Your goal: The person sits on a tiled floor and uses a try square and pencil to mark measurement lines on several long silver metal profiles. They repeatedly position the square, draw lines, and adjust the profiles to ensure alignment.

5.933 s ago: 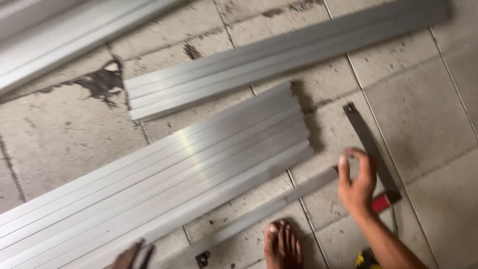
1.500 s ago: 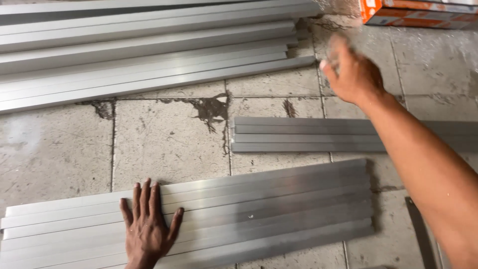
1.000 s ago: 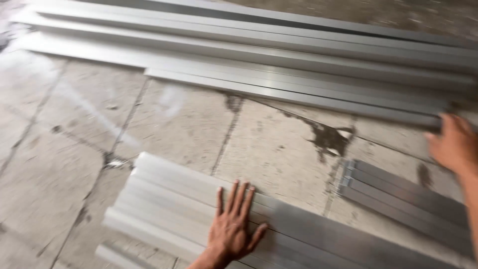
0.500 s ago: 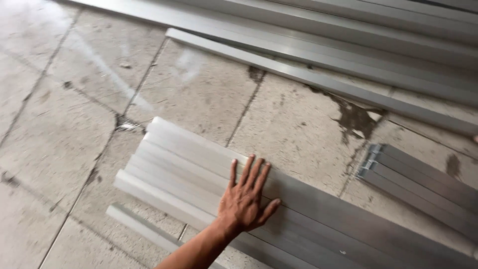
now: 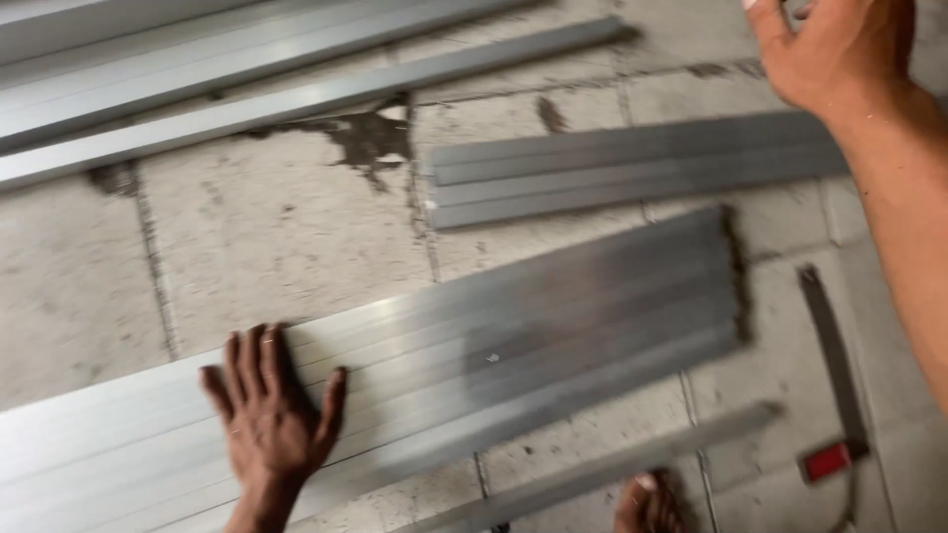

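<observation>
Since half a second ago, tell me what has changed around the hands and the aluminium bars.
The view has swung right along the near bundle of aluminium bars, bringing its right end, a short bundle and a dark strip with a red end into sight. The right hand, out of view before, is raised at the top right, holding nothing. The left hand stays flat on the near bundle.

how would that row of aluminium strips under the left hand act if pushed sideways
The aluminium strips lie flat and loose side by side, so they would probably slide apart rather than move as one. Their smooth metal likely slips easily on the concrete floor. The left hand presses flat on them, which may steady the near ends.
</observation>
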